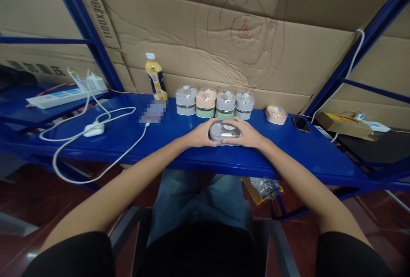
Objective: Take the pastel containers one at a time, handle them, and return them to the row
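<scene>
A grey rounded case with a clear lid (pixel 224 131) sits near the front of the blue table, held from both sides. My left hand (pixel 202 134) is wrapped round its left end, and my right hand (pixel 246 133) grips the right end. Behind it stands a row of stacked cases: grey on grey (pixel 186 100), pink on green (pixel 206 102), grey on green (pixel 225 103) and grey on grey (pixel 244 105). Apart from the row, to the right, lies a single pink case (pixel 276 115).
A yellow-labelled bottle (pixel 156 78) stands at the back left beside a blurred-out item (pixel 153 112). White cables and a charger (pixel 94 129) lie at left. A phone (pixel 301 124) and an open carton (pixel 346 126) are at right. Cardboard (pixel 160 25) walls the back.
</scene>
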The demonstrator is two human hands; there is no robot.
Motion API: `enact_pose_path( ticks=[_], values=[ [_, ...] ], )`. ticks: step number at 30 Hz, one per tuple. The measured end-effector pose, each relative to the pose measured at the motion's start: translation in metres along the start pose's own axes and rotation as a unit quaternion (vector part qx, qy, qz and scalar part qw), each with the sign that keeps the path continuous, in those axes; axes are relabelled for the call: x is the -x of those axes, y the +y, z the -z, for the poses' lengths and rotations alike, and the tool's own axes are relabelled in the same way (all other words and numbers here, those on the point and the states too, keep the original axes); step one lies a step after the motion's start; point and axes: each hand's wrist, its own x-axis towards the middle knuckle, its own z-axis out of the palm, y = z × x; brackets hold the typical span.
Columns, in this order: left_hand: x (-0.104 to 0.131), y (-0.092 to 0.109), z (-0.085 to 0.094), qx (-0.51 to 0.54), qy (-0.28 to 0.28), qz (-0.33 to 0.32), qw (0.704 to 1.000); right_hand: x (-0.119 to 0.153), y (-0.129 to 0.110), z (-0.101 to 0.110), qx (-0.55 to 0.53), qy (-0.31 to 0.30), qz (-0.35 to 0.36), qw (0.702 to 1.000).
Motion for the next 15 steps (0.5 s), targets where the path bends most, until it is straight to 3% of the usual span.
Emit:
enact_pose_path(
  ticks=[5, 8, 11, 15],
  values=[
    [-0.001, -0.001, 0.001, -0.005, -0.012, -0.005, 1.0, 0.023, -0.004, 0.018, 0.032, -0.07, 0.008, 0.997],
    [-0.001, -0.002, -0.001, -0.014, -0.021, -0.009, 1.0, 0.052, -0.016, 0.037, 0.123, -0.082, -0.082, 0.986],
    [-0.001, -0.001, -0.001, -0.039, -0.019, -0.006, 0.999, 0.08, -0.024, 0.054, 0.236, -0.072, -0.194, 0.949],
    [0.0, 0.0, 0.0, -0.061, -0.022, -0.008, 0.998, 0.093, -0.012, 0.067, 0.311, -0.054, -0.288, 0.904]
  ],
)
